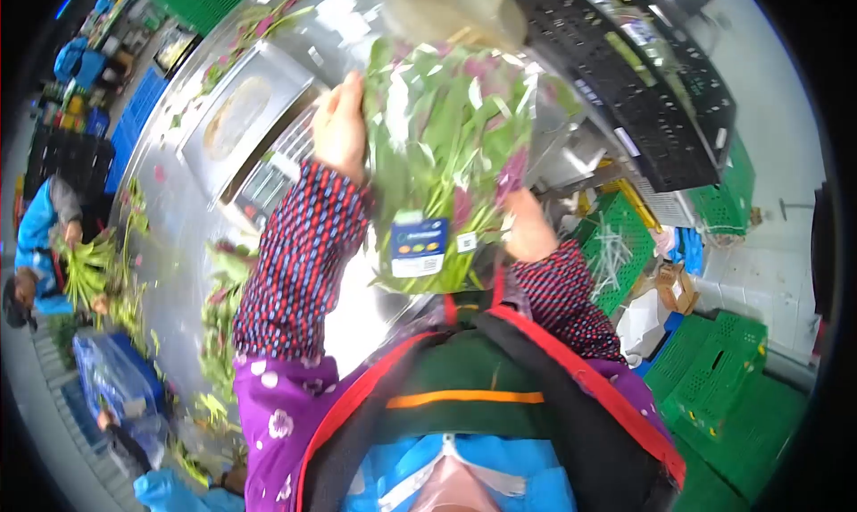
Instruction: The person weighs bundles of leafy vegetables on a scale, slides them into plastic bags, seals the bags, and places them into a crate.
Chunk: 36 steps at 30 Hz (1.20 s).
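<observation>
A clear plastic bag [446,155] full of leafy greens with purple-tinged leaves is held up in front of my chest, stems downward. It carries a blue and white label [419,248] near the bottom. My left hand [341,128] is closed on the bag's left edge, near its top. At the lower right edge, my right hand [528,227] grips the bag, its fingers partly hidden behind the plastic. To the left of the bag, a metal machine [254,124] sits on the shiny metal table [170,262].
Loose greens [228,307] lie along the table. Across it, a co-worker in blue [37,235] holds a green bunch [85,271]. Black crates [625,74] stand at upper right, green crates [714,369] at lower right. Another person's sleeve [125,449] shows at lower left.
</observation>
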{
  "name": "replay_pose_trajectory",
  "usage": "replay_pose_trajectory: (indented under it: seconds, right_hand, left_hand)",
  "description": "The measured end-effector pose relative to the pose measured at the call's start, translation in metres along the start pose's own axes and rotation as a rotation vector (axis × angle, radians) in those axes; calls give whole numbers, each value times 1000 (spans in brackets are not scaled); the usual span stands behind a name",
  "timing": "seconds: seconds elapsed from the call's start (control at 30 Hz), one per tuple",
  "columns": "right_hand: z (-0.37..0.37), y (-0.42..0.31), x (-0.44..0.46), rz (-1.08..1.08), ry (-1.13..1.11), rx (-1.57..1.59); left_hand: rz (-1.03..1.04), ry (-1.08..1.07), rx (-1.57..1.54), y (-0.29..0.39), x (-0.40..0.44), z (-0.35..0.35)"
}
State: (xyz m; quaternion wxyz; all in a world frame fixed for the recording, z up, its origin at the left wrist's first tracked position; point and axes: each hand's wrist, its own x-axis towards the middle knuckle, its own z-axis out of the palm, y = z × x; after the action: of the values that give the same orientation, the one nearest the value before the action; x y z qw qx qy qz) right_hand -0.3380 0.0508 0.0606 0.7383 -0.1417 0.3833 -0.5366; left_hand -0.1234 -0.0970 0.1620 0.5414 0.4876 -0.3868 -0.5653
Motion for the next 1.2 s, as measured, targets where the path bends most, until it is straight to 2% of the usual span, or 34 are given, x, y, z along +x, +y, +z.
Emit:
replay_pose_trajectory:
  seconds: [0.03, 0.13, 0.2, 0.23, 0.27, 0.3, 0.33, 0.43, 0.47, 0.57, 0.6, 0.63, 0.7, 0.73, 0.8, 0.87, 0.93, 0.97, 1.0, 1.07, 1.1, 1.13, 1.17, 1.2]
  right_hand:
    - [52, -26, -22, -256, 99, -356]
    - [55, -72, -12, -544, -2, -297]
    - [60, -139, -29, -690, 43, -437]
    - [52, -181, -38, -799, 221, -688]
    - [52, -223, -55, -875, 296, -684]
    - [52, -266, -71, -948, 374, -682]
    - [33, -305, -78, -1169, 554, -795]
    - [-18, -431, -101, -1538, 697, -1382]
    - [-24, -462, -95, -1394, 533, -822]
    - [-93, -533, -69, -1080, 572, -596]
    - [-124, -539, -57, -1050, 602, -618]
    - [-154, -542, -44, -871, 677, -449]
    - [-242, -531, -18, -589, 715, -438]
    - [-254, -514, -10, -384, 762, -485]
    - [-269, -479, 16, -58, 1220, -1065]
    - [-354, -457, 46, -365, 959, -1817]
    - [-363, -435, 72, -423, 635, -1877]
    - [-336, -436, 70, -284, 303, -1687]
    - [-362, -466, 85, -75, 209, -1691]
    - [-416, -528, 115, 349, 5, -1693]
    - [-408, -557, 137, 6, 197, -2179]
    - [-359, -568, 163, -321, 234, -2170]
    - [-293, -567, 166, -639, 315, -2102]
    - [-166, -503, 150, -634, 273, -1436]
  left_hand:
    - [7, 11, -53, -3, 2, 7]
    - [-56, -108, -238, 18, -2, 33]
    - [44, -16, -214, 28, -1, 36]
    - [126, -67, -154, 25, 2, 36]
    - [203, -112, -88, 18, 4, 30]
    - [195, -106, 55, 3, 6, 21]
    - [187, -96, 195, -21, 10, 11]
    - [-114, 78, 253, -104, 12, -8]
    - [-216, 150, 235, -119, 7, 3]
    - [-242, 140, 38, -148, 4, 34]
    - [-240, 152, 16, -146, 3, 50]
    - [-226, 132, 35, -146, 3, 56]
    - [-195, 87, 97, -151, -2, 54]
    - [-180, 63, 144, -153, -3, 46]
    - [-208, 147, 211, -151, -10, 30]
    - [-252, 305, 176, -154, -17, 8]
    - [-219, 376, 195, -179, -28, -26]
    - [-260, 360, 199, -189, -34, -35]
    - [-244, 452, 230, -224, -39, -48]
    - [-198, 451, 428, -215, -52, -19]
    - [-165, 430, 518, -204, -65, -4]
    - [-153, 414, 537, -193, -81, 5]
    - [-190, 430, 445, -191, -100, 4]
    - [-218, 426, 345, -192, -120, -1]
